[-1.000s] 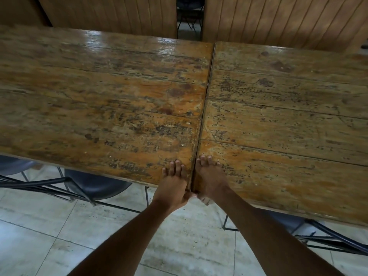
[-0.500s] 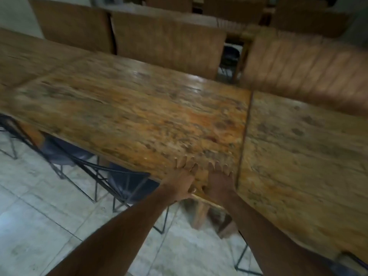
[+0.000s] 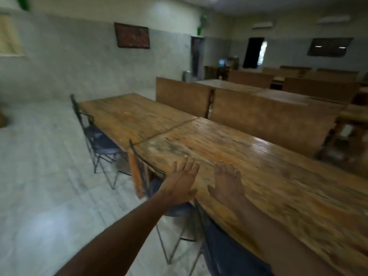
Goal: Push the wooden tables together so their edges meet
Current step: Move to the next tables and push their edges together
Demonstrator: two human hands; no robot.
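Observation:
Two worn wooden tables stand end to end. The far table (image 3: 127,114) and the near table (image 3: 258,166) touch along a thin dark seam (image 3: 165,130). Both my hands lie on the near table's front edge, to the right of that seam. My left hand (image 3: 183,182) rests over the edge with fingers spread on the top and the thumb along the rim. My right hand (image 3: 227,184) lies flat on the top beside it, fingers apart. The picture is blurred by motion.
A metal-framed folding chair (image 3: 99,140) stands at the far table's front and another (image 3: 179,216) is tucked under the near table by my arms. Wooden bench backs (image 3: 268,120) line the tables' far side, with more tables beyond. Pale tiled floor (image 3: 43,176) lies to the left.
My view has swung up and to the left. Both hands have slid left from the earlier seam between two tabletops and now rest on one table, fingers spread wider.

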